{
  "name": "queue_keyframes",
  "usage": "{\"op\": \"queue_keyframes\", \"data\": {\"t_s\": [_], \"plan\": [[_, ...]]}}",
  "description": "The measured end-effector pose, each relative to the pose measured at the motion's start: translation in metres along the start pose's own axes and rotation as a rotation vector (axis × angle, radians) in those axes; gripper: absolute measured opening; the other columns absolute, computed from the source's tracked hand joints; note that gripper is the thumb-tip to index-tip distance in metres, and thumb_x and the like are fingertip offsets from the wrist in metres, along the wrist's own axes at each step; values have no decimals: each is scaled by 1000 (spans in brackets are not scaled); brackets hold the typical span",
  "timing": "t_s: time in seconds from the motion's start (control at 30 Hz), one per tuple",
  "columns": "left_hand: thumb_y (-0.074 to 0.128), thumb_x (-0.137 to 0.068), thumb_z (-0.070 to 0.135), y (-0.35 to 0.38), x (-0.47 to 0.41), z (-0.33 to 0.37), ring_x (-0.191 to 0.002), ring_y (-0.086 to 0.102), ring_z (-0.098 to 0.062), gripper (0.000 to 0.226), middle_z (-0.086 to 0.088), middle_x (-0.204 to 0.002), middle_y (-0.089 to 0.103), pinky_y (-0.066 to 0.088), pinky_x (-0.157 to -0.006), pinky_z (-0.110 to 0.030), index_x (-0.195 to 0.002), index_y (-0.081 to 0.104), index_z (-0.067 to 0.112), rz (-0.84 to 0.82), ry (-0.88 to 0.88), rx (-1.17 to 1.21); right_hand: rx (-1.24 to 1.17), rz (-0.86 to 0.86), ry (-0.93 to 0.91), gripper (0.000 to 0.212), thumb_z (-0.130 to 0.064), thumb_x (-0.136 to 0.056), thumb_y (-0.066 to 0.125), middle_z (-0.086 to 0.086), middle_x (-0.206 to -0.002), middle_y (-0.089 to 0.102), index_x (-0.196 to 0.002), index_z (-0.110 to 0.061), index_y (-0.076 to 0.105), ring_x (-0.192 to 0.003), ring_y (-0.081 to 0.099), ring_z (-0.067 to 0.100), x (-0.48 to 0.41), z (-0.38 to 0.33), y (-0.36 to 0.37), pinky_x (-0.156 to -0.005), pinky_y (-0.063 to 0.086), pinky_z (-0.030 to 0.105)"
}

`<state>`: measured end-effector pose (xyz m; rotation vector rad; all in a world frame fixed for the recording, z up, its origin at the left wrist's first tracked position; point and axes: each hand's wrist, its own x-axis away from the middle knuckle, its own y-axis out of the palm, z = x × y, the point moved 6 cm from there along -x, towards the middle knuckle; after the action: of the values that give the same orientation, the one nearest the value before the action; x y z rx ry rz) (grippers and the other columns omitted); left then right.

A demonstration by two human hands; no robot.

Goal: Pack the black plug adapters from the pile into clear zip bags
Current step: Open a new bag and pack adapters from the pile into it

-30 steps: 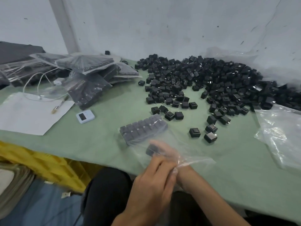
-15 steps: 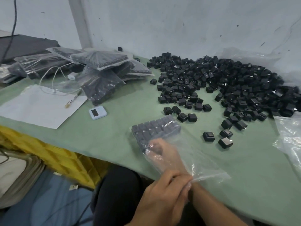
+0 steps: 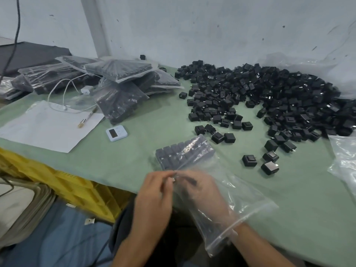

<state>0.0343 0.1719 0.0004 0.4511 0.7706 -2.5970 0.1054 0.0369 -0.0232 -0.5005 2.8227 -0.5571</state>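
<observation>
Soft, even light, shadows rendered faint, glare caught on clear zip bag (image 3: pixel 243 197), left hand (image 3: pixel 154 197) and right hand (image 3: pixel 201 191) smeared by motion, edges bent by lens

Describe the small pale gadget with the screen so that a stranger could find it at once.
Take the green table and look at its left half, between the white sheet of paper and the heap of filled bags. Just in front of that heap lies the gadget. Unlike the flat paper and the black-filled bags beside it, it is a pale, round-cornered slab with a dark screen.
</observation>
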Motion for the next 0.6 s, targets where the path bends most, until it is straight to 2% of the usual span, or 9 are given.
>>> {"op": "queue_keyframes", "data": {"t_s": [0.07, 0.13, 0.23, 0.3, 0.43, 0.5, 0.57, 0.6], "plan": [[54, -100, 18, -6, -32, -18, -109, 58, -13, 22, 7, -116, 59, 46, -100, -36, -119, 66, 19, 38, -40, -121, -47, -7, 13, 17, -19, -99, 62, -4, -100, 74, -107, -19, 76, -92, 68, 10, 0, 0, 1, -84, 56, 33], [47, -103, 28, 6, -58, -25, -130, 47, -19, 34, 1, -137, 52, 34, -113, -33, -133, 57, 18, -109, -58, -222, 12, -40, -15, 17, -22, -101, 59, -8, -94, 70, -102, -20, 76, -86, 65, 10, 0, -4, 2, -80, 52, 29], [35, -105, 43, 33, -77, -38, -149, 18, -18, 48, 3, -162, 23, 18, -120, -40, -150, 37, 28, -317, -67, -404, 142, -46, -107, 18, -11, -99, 55, -8, -93, 69, -95, -14, 73, -88, 62, 6, -4, -8, 4, -82, 47, 23], [28, -105, 47, 46, -78, -47, -151, 8, -15, 52, 5, -165, 14, 15, -120, -42, -154, 27, 31, -397, -75, -472, 234, -22, -138, 18, -14, -99, 54, -6, -97, 69, -96, -14, 72, -91, 60, 2, -6, -8, 4, -86, 44, 18], [24, -104, 50, 53, -78, -57, -153, 0, -12, 57, 8, -167, 8, 11, -121, -41, -157, 19, 30, -436, -84, -513, 281, -12, -182, 23, -25, -101, 49, -4, -104, 68, -103, -14, 70, -95, 57, 3, -5, -7, 7, -88, 41, 14], [22, -104, 50, 55, -79, -60, -152, -5, -10, 57, 11, -167, 2, 9, -121, -40, -158, 14, 33, -481, -75, -532, 354, -34, -157, 27, -27, -102, 48, 1, -108, 67, -108, -13, 70, -98, 58, 10, -7, -1, 9, -86, 37, 11], [20, -105, 50, 56, -79, -61, -151, -7, -6, 55, 15, -166, 0, 8, -120, -40, -158, 11, 38, -509, -71, -536, 492, -89, -64, 27, -27, -102, 50, 7, -117, 61, -119, -15, 67, -107, 57, 21, -11, 9, 14, -85, 35, 17], [20, -105, 51, 56, -80, -62, -150, -7, -5, 55, 16, -166, 0, 8, -120, -39, -158, 11, 39, -514, -73, -532, 583, -52, -37, 27, -26, -98, 57, 7, -119, 60, -120, -16, 67, -108, 58, 23, -12, 11, 13, -86, 37, 20]]}}
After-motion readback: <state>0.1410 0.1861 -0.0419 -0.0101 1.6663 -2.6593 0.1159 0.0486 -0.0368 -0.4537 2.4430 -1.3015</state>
